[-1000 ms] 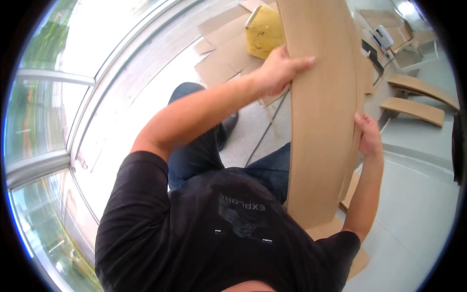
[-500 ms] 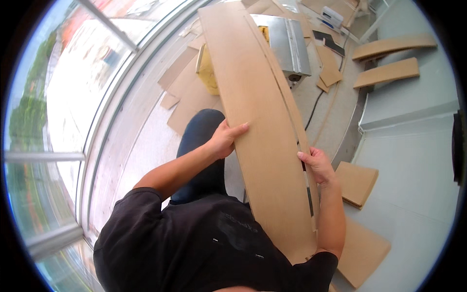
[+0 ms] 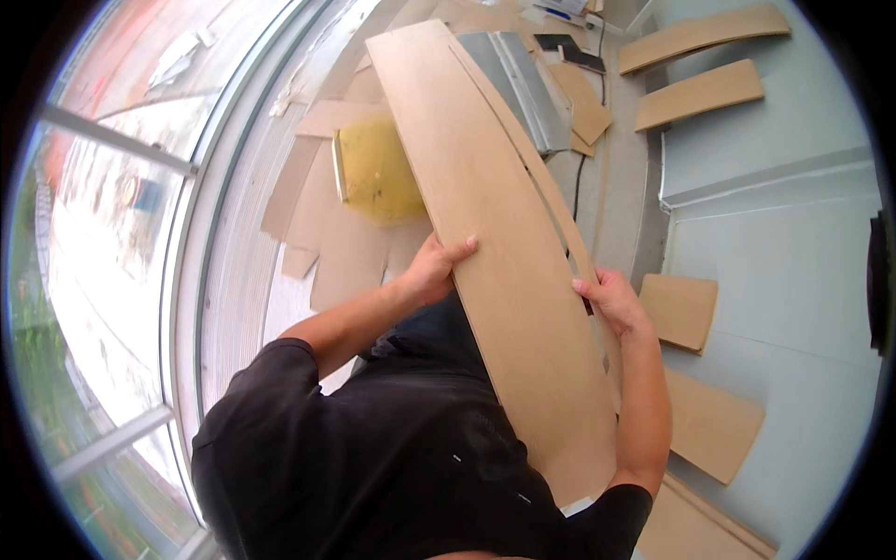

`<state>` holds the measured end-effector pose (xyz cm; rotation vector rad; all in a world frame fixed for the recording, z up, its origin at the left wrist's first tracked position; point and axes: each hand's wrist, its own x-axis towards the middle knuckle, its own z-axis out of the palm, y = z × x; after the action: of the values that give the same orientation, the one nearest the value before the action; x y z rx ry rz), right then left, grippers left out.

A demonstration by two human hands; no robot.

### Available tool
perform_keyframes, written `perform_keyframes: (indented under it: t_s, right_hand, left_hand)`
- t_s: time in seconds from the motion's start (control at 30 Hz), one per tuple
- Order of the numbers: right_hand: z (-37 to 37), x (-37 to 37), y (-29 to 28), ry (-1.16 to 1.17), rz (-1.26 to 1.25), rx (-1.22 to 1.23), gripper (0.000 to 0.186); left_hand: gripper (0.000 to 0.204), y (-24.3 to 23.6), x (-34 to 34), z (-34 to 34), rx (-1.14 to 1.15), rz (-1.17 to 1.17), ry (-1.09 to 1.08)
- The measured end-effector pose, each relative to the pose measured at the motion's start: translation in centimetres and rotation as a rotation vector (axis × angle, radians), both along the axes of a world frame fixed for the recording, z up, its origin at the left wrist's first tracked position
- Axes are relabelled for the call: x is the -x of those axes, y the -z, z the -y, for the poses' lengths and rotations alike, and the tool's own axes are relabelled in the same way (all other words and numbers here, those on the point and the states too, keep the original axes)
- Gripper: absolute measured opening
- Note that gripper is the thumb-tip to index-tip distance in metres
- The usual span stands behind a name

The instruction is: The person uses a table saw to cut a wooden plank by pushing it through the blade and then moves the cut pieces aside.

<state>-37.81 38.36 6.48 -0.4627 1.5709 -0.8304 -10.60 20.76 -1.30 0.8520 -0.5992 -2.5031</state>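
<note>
Left grip [image 3: 432,271] pinches the board [image 3: 504,252] (thumb uppermost), right grip [image 3: 616,301] the strip [image 3: 566,224].

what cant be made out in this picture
Head view, left hand: most fingers hidden behind the board.
Head view, metal box: partly hidden by the board and strip.
Head view, panel at bottom right: cut off by the lower edge.

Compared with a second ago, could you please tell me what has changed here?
The long board now slants, its far end leftward in view, and the left hand has drawn nearer the body. A gap now shows between board and narrow strip. Each hand keeps its grip, the right hand on the strip.
</note>
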Motion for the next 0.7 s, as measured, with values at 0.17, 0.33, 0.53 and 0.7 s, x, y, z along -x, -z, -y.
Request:
perform_keyframes:
  t_s: [0.17,0.33,0.53,0.7]
  right_hand:
    - [2.6,0.3,-0.6,0.079,-0.023,-0.065,0.026]
    - [6.0,0.8,0.1,0.122,0.055,-0.121,0.027]
    - [10.9,2.3,0.3,0.085,-0.049,-0.109,0.029]
    - [12.6,2.5,-3.2,-0.002,-0.143,0.014,0.029]
  left_hand:
    - [0.050,0.2,1.0,3.0,-0.063,0.019,0.032]
    - [0.045,-0.4,1.4,6.9,-0.136,0.143,0.035]
    - [0.043,-2.4,4.1,10.6,-0.194,0.236,-0.085]
    - [0.045,-4.1,3.8,10.5,-0.064,0.130,-0.201]
